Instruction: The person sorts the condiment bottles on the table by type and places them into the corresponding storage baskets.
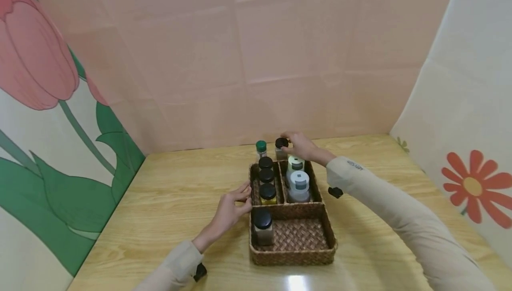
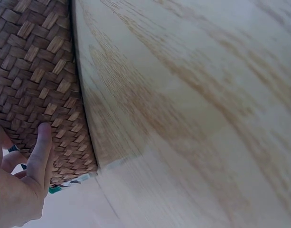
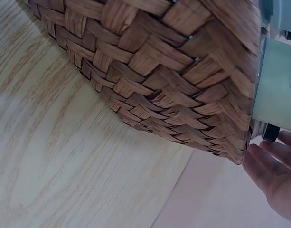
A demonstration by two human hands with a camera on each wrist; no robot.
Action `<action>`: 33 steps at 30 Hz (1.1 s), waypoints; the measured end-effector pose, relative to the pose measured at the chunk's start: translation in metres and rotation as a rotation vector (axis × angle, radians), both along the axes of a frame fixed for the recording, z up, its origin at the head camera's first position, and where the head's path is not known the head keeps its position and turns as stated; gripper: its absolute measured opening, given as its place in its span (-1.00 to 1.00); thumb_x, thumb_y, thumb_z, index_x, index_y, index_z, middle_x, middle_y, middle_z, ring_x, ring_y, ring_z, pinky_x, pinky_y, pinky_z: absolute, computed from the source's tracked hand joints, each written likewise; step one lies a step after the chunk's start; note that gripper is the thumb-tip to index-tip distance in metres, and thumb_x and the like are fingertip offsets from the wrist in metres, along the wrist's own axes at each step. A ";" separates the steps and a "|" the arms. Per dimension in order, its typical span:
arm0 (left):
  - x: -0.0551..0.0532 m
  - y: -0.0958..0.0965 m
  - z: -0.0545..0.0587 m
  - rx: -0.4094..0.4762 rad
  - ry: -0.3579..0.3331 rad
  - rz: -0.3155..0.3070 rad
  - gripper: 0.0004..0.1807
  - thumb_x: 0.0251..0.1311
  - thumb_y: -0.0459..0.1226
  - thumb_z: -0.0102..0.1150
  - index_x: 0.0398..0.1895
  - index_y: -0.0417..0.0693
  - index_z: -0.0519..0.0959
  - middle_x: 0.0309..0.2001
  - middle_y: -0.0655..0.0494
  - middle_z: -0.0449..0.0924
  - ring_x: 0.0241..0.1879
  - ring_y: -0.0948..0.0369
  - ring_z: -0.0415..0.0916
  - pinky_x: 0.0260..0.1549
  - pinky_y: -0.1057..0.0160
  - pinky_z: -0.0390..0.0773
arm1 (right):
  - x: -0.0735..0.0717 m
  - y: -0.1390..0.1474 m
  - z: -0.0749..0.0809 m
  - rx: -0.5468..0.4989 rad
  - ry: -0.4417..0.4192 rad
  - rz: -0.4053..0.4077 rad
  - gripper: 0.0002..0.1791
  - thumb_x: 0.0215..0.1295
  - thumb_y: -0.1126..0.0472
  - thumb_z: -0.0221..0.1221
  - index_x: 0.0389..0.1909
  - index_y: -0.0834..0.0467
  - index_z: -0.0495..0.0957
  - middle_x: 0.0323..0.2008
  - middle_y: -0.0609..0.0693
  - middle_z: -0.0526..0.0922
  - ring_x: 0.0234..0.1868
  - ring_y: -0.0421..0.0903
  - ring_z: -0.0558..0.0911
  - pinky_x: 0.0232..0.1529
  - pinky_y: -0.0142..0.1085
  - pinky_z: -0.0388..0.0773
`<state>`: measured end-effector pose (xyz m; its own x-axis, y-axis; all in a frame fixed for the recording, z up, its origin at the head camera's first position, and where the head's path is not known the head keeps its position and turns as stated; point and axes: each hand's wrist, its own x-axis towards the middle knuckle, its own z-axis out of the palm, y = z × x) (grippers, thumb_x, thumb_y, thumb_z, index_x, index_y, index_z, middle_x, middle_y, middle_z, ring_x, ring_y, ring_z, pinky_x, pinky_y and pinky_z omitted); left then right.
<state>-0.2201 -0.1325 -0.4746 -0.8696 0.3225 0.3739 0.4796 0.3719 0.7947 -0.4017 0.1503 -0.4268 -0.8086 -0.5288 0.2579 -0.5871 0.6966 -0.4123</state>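
Note:
A brown woven basket (image 1: 294,257) with three compartments stands on the table. My left hand (image 1: 230,211) touches its outer left wall; in the left wrist view one finger lies straight along the weave. Behind the basket's far edge, my right hand (image 1: 302,145) pinches a black-capped jar (image 1: 282,143) at its lid, thumb in front. Next to it stands a green-capped bottle (image 1: 261,146). Black-lidded jars (image 1: 267,191) line the back left compartment, and white-capped (image 1: 299,182) and pale green-capped (image 1: 296,163) bottles fill the back right one. The front compartment holds another black-lidded jar (image 1: 263,226) at its left.
The wooden table (image 1: 180,184) meets a pink backdrop (image 1: 240,82) behind the bottles. A tulip-printed panel (image 1: 40,82) borders the left, and a flower-printed panel (image 1: 460,126) the right.

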 end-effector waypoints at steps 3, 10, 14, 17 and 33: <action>-0.001 0.001 0.001 -0.005 0.008 0.000 -0.66 0.26 -0.50 0.12 0.10 -0.45 0.55 0.32 -0.21 0.38 -0.23 0.01 0.70 -0.63 0.42 0.50 | -0.001 0.000 0.000 -0.002 0.008 0.012 -0.42 0.34 0.24 0.25 0.28 0.45 0.37 0.20 0.39 0.47 0.10 0.30 0.55 0.06 0.08 0.50; 0.000 0.001 0.001 -0.008 0.002 0.010 -0.66 0.24 -0.50 0.13 0.09 -0.43 0.55 0.31 -0.19 0.39 -0.24 0.11 0.70 -0.61 0.42 0.52 | -0.001 -0.002 -0.001 0.020 -0.010 0.005 -0.42 0.36 0.22 0.23 0.30 0.41 0.37 0.22 0.36 0.46 0.15 0.26 0.52 0.10 0.09 0.47; 0.000 0.001 0.001 -0.007 0.005 0.013 -0.66 0.25 -0.50 0.13 0.09 -0.42 0.56 0.31 -0.18 0.39 -0.24 0.11 0.70 -0.60 0.42 0.52 | -0.001 -0.004 -0.002 0.020 -0.018 -0.004 -0.42 0.37 0.19 0.24 0.30 0.39 0.37 0.23 0.34 0.46 0.16 0.25 0.52 0.10 0.08 0.47; 0.000 0.001 0.000 -0.004 0.013 0.016 -0.66 0.24 -0.50 0.13 0.09 -0.44 0.55 0.31 -0.19 0.39 -0.24 0.09 0.70 -0.61 0.42 0.51 | -0.002 -0.004 -0.002 0.017 -0.007 -0.002 -0.43 0.36 0.19 0.25 0.29 0.39 0.39 0.21 0.33 0.47 0.12 0.23 0.54 0.07 0.06 0.50; 0.002 0.000 0.002 -0.020 0.017 0.018 -0.66 0.24 -0.51 0.13 0.09 -0.46 0.55 0.30 -0.20 0.39 -0.24 0.12 0.70 -0.65 0.43 0.47 | -0.003 -0.003 -0.005 0.001 0.017 0.032 -0.48 0.37 0.23 0.24 0.24 0.42 0.42 0.17 0.35 0.49 0.12 0.24 0.53 0.08 0.08 0.48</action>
